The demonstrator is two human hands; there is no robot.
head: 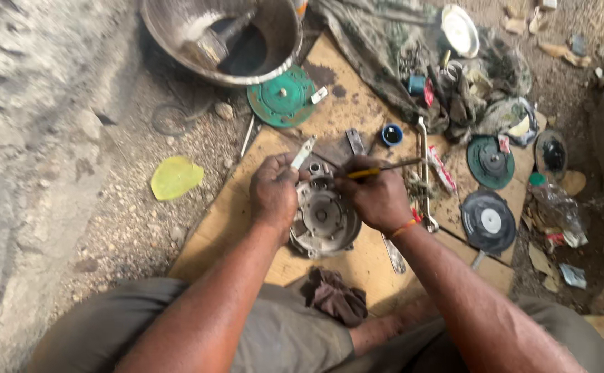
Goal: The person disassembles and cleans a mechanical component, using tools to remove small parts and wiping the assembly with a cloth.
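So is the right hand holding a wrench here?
No, the right hand holds a thin yellow-handled tool over the round metal part.

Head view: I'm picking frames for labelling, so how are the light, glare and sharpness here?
Head view: soft daylight, left ground washed out; glare on the white lid; left hand, right hand and round metal part sharp; edges bowed by the wide lens.

Both hands curled closed, knuckles up, close together.
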